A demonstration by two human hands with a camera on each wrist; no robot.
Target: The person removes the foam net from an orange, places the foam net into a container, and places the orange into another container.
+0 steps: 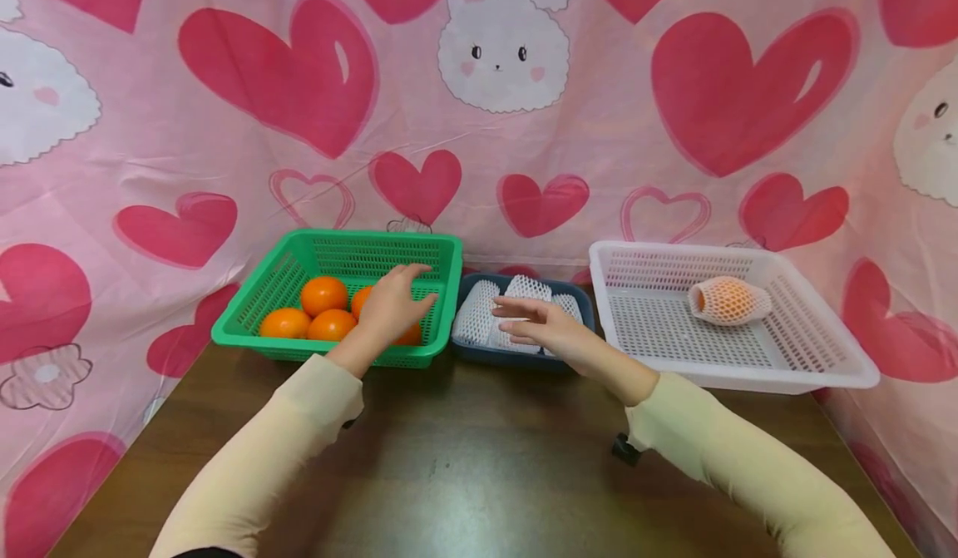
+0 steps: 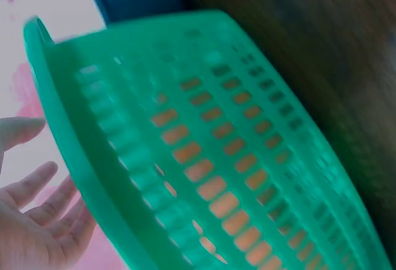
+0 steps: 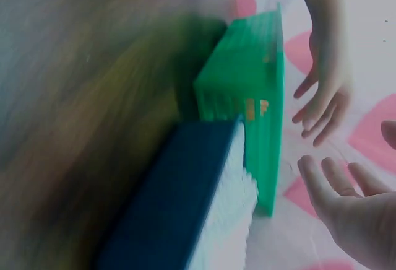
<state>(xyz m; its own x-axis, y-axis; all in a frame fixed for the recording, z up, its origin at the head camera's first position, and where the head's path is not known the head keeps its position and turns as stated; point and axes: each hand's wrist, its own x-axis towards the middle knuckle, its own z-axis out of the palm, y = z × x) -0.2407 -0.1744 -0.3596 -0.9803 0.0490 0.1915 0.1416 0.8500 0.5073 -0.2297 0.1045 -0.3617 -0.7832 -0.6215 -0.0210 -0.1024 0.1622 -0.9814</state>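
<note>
My left hand [image 1: 391, 307] hovers over the right part of a green basket [image 1: 258, 343], its fingers loosely extended with nothing in them. Several oranges [image 1: 325, 295] lie in that basket, some partly behind the hand. Above a dark blue tray [image 1: 479, 352] of white foam net sleeves [image 1: 476, 315] is my right hand [image 1: 550, 332], fingers pointing left, holding nothing. In the left wrist view the left hand [image 2: 43, 226] shows past the basket's rim. The right wrist view has the right hand [image 3: 359, 214] with its fingers spread, beside the tray and sleeves.
To the right stands a white basket [image 1: 659, 371], holding one orange in a foam net [image 1: 729, 301]. All three containers stand at the back of a brown wooden table [image 1: 464, 466]. Behind them hangs a pink cloth [image 1: 524, 138] with hearts and rabbits.
</note>
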